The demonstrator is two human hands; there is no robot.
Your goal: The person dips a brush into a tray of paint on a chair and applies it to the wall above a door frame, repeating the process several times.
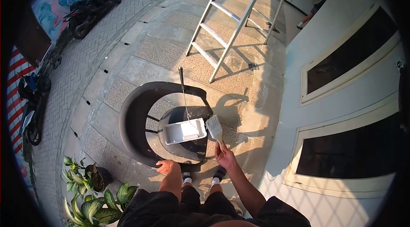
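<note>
My right hand (225,156) is closed round the handle of a paintbrush (215,128). The wide bristles are whitish and point up, just right of the tray. With my left hand (168,167) I grip the near arm of a dark rounded chair (130,129). A white paint tray (173,134) rests on the chair seat, with white paint in it. A paint roller (185,94) leans in the tray, its dark handle sticking up past the chair's far arm.
An aluminium stepladder (222,35) stands ahead on the paving. To the right runs a white wall with windows (346,150). Potted plants (92,199) are close at the lower left. Motorcycles (87,11) are parked along the painted wall across the lane.
</note>
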